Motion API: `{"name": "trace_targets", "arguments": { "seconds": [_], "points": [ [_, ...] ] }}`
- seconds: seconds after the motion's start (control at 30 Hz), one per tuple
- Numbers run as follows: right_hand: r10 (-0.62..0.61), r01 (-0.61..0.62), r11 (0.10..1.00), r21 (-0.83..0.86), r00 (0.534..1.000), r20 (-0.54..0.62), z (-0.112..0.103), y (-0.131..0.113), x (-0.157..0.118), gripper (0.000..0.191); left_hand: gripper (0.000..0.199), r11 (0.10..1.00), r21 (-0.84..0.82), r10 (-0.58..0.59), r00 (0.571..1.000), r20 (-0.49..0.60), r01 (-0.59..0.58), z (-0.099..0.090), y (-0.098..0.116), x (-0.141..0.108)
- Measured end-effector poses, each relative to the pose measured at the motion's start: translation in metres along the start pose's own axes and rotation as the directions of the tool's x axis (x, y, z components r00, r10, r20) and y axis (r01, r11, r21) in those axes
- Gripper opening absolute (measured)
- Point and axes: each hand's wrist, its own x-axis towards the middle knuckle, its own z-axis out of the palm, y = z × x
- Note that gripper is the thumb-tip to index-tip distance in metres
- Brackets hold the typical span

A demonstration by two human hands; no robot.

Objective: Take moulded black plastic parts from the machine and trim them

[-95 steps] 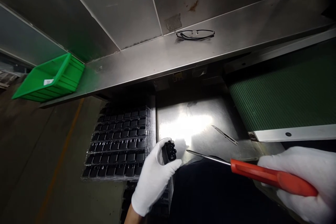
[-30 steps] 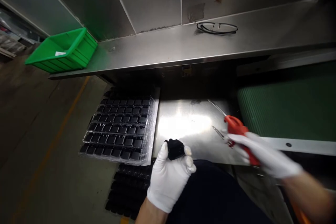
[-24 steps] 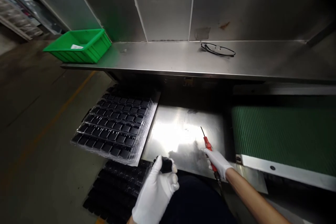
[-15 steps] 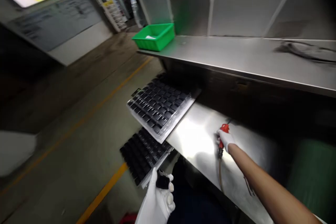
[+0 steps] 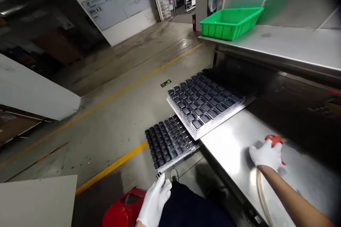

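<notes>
My left hand [image 5: 156,198], in a white glove, is closed on a small black plastic part [image 5: 159,175]. Only the part's ridged end shows past the fingers. Over the steel bench [image 5: 226,149], my white-gloved right hand [image 5: 268,154] grips a red air gun [image 5: 274,139] with a pale hose [image 5: 261,191] trailing toward me. The palm and fingers hide much of the gun. At the bench's left end lies a clear tray [image 5: 195,133] filled with rows of black parts. A second such tray [image 5: 166,166] sits lower, just beyond my left hand.
A green bin [image 5: 231,25] stands on the steel shelf [image 5: 287,42] above the bench. Near my left hand is a red stool [image 5: 122,212]. A yellow line [image 5: 117,165] crosses the floor, with a white pillar [image 5: 37,88] farther left.
My view has swung left, so the trays, bin and bench appear farther right. Turned over in my left hand, the black part is now mostly hidden. My right hand still holds the air gun.
</notes>
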Motion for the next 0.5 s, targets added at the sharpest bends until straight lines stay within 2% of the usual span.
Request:
{"name": "trace_targets", "arguments": {
  "seconds": [0.1, 0.2, 0.33, 0.4, 0.5],
  "points": [
    [-0.206, 0.204, 0.976, -0.08, 0.978, -0.013, 0.021, -0.029, -0.034, 0.034, 0.044, 0.939, 0.323, 0.143, 0.988, -0.052, -0.119, -0.023, 0.008, 0.064],
    [-0.26, 0.252, 0.955, -0.154, 0.965, -0.031, 0.059, -0.064, -0.07, 0.033, 0.036, 0.786, 0.591, 0.223, 0.975, -0.003, -0.178, -0.045, 0.006, 0.14],
    [-0.287, 0.247, 0.926, -0.284, 0.952, -0.108, 0.099, -0.101, -0.102, 0.035, 0.027, 0.481, 0.85, 0.235, 0.966, 0.111, -0.215, -0.068, -0.006, 0.243],
    [-0.3, 0.247, 0.911, -0.332, 0.947, -0.118, 0.108, -0.112, -0.106, 0.034, 0.028, 0.301, 0.925, 0.247, 0.956, 0.159, -0.232, -0.071, -0.014, 0.294],
    [-0.355, 0.29, 0.885, -0.364, 0.926, -0.125, 0.111, -0.121, -0.103, 0.029, 0.039, 0.046, 0.957, 0.264, 0.928, 0.263, -0.285, -0.063, -0.027, 0.367]
  ]
}}
